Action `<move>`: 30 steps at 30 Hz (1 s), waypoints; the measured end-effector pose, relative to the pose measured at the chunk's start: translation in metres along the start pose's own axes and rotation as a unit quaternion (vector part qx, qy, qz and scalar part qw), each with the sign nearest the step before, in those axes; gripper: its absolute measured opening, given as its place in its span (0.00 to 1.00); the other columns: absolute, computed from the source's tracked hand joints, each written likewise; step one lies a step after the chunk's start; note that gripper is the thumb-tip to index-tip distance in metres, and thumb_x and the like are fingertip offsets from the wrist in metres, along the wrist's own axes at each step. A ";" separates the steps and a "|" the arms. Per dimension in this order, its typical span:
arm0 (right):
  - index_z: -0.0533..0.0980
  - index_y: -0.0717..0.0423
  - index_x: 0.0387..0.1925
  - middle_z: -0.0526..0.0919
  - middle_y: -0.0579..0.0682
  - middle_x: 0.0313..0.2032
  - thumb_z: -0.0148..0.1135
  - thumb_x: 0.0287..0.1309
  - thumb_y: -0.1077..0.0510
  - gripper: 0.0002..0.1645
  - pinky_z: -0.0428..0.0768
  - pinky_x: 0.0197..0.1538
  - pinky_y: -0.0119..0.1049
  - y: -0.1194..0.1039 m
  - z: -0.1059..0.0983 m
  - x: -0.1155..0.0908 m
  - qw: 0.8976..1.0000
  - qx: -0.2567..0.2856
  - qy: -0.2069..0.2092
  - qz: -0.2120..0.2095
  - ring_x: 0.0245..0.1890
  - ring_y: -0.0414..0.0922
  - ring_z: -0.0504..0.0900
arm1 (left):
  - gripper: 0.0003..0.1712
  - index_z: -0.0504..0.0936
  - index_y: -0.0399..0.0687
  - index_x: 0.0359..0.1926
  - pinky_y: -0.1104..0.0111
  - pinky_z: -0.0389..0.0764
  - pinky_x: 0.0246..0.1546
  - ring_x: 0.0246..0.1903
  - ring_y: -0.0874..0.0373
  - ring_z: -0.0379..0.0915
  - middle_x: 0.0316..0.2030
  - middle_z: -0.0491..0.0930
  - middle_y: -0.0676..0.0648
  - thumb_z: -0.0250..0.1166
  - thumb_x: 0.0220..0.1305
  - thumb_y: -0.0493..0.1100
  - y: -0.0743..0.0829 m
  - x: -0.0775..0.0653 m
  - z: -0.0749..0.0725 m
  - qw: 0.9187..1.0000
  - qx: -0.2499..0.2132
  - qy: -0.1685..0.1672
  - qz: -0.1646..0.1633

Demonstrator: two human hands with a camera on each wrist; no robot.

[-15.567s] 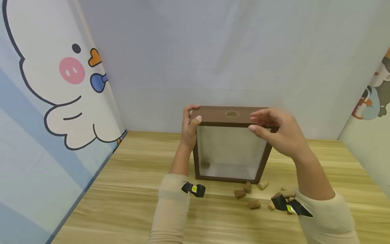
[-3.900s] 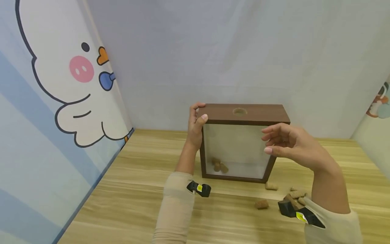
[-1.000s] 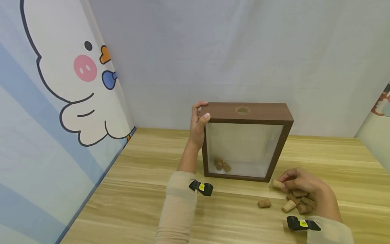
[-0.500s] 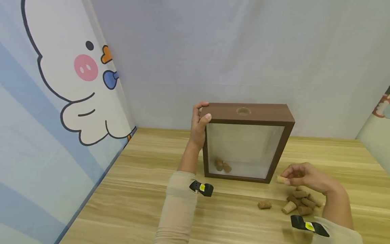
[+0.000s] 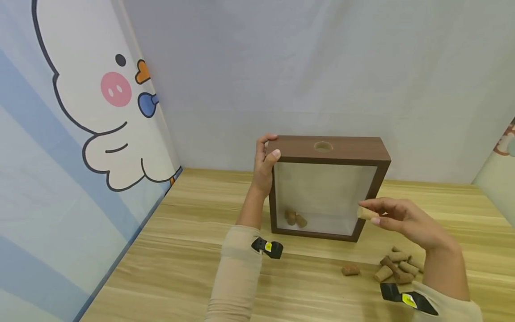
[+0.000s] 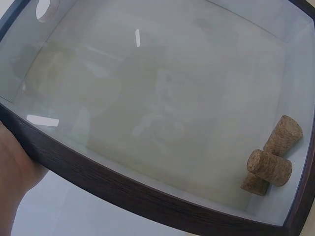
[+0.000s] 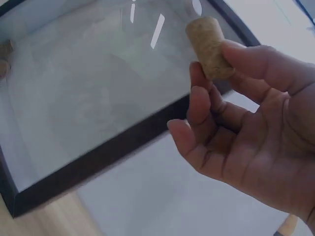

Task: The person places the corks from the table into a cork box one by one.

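A dark brown wooden shadow box (image 5: 372, 192) with a clear front stands upright on the table, a round hole (image 5: 323, 146) in its top. My left hand (image 5: 264, 167) grips its upper left corner, thumb in front and fingers behind. Between thumb and fingertips my right hand (image 5: 406, 219) pinches a light cork (image 5: 366, 213), held just off the box's right front side. The right wrist view shows that cork (image 7: 210, 48) tilted, clear of the glass. Inside the box, 3 corks (image 6: 269, 167) lie together in the bottom left corner.
A pile of several corks (image 5: 398, 264) lies on the wood-grain table (image 5: 193, 259) below my right hand. One darker cork (image 5: 351, 270) lies apart, left of the pile. A pale cloth wall (image 5: 257, 80) rises behind the box, with a printed cartoon panel (image 5: 80, 147) at left.
My right hand picked a light cork off the table beside the box and has lifted it up to the box's right side. The left hand keeps its grip. Earlier, more corks got inside the box.
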State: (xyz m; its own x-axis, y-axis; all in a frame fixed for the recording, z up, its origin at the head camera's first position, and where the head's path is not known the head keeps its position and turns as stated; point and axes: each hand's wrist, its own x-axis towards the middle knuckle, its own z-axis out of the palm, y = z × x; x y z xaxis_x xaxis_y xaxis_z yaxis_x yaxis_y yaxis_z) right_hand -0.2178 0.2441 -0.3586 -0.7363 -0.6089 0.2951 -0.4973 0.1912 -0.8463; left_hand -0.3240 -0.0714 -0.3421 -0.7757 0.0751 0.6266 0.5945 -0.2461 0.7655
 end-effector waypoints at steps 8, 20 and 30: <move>0.66 0.67 0.60 0.74 0.56 0.53 0.46 0.65 0.69 0.22 0.71 0.48 0.31 -0.022 0.010 0.024 1.000 0.005 0.018 -0.007 0.51 0.43 0.71 | 0.33 0.59 0.41 0.56 0.64 0.61 0.45 0.39 0.59 0.62 0.36 0.66 0.51 0.50 0.52 0.54 0.000 -0.001 -0.001 1.000 0.006 0.004 -0.001; 0.69 0.66 0.57 0.76 0.51 0.46 0.48 0.59 0.75 0.23 0.72 0.40 0.29 -0.056 0.018 0.053 0.991 0.029 0.088 -0.098 0.41 0.41 0.74 | 0.31 0.59 0.45 0.55 0.64 0.60 0.46 0.40 0.60 0.61 0.36 0.66 0.52 0.51 0.52 0.54 0.001 0.001 0.001 1.000 0.003 -0.003 -0.001; 0.68 0.64 0.49 0.79 0.53 0.32 0.57 0.53 0.76 0.21 0.74 0.32 0.30 -0.094 0.012 0.097 0.982 0.039 0.154 -0.100 0.30 0.44 0.76 | 0.34 0.59 0.42 0.56 0.60 0.58 0.50 0.48 0.58 0.58 0.43 0.65 0.52 0.50 0.52 0.55 -0.001 0.000 0.002 1.000 0.019 -0.001 -0.001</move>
State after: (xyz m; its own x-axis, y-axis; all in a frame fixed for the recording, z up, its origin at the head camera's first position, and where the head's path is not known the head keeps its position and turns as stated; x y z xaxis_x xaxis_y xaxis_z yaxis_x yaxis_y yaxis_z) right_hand -0.2367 0.1577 -0.2555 -0.7371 -0.3639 0.5694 -0.6188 0.0250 -0.7851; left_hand -0.3247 -0.0695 -0.3427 -0.7760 0.0774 0.6260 0.6011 -0.2100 0.7711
